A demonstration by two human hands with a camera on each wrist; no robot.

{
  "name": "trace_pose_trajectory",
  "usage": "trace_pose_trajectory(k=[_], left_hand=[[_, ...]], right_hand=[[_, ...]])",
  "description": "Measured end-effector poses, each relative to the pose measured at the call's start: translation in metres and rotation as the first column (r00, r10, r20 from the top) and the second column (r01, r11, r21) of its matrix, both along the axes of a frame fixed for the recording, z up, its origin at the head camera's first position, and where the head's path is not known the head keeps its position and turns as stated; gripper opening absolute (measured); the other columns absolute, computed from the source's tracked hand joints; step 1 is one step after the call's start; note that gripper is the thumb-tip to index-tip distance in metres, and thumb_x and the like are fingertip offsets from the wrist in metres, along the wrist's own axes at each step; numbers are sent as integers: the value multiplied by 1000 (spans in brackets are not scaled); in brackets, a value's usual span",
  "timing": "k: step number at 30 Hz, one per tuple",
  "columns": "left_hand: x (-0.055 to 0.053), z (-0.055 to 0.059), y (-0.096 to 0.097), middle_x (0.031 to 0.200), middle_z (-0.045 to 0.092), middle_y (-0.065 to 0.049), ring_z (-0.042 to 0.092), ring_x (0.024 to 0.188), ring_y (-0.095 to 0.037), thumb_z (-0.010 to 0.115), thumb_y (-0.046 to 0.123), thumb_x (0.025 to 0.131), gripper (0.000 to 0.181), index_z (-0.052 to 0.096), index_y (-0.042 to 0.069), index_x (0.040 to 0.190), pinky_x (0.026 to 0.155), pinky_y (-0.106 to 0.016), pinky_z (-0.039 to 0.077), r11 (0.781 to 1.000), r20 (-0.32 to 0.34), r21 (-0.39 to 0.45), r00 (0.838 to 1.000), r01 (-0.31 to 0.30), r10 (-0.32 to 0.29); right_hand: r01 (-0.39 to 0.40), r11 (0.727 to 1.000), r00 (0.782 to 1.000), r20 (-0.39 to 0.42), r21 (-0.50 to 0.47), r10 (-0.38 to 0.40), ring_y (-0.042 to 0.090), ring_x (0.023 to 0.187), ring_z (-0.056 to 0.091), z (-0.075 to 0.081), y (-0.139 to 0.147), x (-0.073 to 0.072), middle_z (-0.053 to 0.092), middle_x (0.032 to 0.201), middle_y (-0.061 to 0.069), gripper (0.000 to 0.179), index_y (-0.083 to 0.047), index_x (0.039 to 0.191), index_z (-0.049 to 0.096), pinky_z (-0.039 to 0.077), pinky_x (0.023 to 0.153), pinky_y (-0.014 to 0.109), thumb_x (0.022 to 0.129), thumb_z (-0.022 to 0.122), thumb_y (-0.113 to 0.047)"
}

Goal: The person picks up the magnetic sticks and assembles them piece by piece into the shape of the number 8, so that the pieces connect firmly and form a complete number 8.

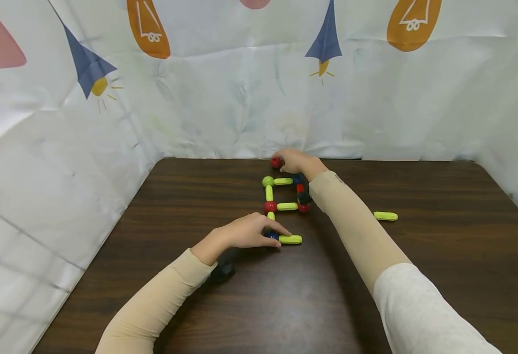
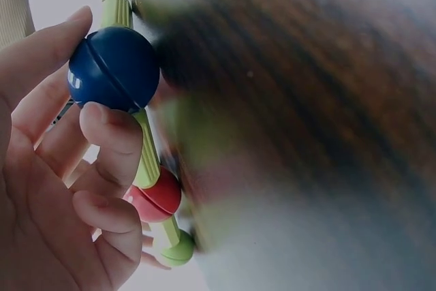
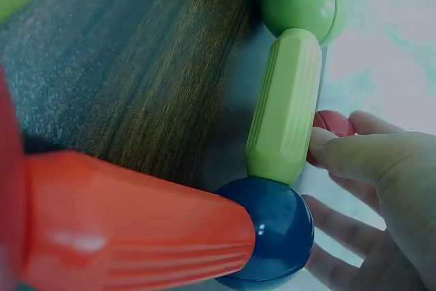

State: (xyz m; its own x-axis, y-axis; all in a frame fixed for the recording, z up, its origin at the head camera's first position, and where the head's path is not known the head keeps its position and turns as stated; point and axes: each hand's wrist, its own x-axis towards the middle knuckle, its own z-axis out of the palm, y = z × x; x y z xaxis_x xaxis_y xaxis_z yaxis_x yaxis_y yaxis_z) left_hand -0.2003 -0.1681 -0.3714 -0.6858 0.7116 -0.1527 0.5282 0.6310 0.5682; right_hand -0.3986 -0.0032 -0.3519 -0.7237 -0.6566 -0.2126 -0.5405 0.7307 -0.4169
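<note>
In the head view, a frame of yellow-green rods (image 1: 287, 206) and coloured balls lies on the dark table. Its corners are a green ball (image 1: 268, 181), a dark blue ball (image 1: 297, 179) and two red balls, and one side is a red rod (image 3: 146, 226). My left hand (image 1: 247, 232) holds another blue ball (image 2: 116, 69) between thumb and fingers, at the near end of a rod extending from the frame. A yellow-green rod (image 1: 290, 239) points right from this ball. Beyond the frame, my right hand (image 1: 296, 161) pinches a loose red ball (image 1: 276, 162) near the table's far edge.
A loose yellow-green rod (image 1: 385, 216) lies to the right, partly behind the right sleeve (image 1: 351, 216). White printed cloth (image 1: 259, 98) hangs behind and along the left of the table (image 1: 188, 187).
</note>
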Motion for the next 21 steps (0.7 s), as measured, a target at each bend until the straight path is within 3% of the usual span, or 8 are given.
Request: trace_pose_trajectory(k=[21], left_hand=[[0, 0, -2, 94, 67, 12, 43, 71, -7, 75, 25, 97, 35, 73, 20, 132, 63, -24, 37, 1000, 8, -1, 1000, 8, -8]], right_hand=[[79, 994, 996, -36, -78, -82, 40, 133, 48, -11, 14, -12, 53, 143, 25, 40, 0, 142, 57, 39, 110, 49, 103, 63, -7]])
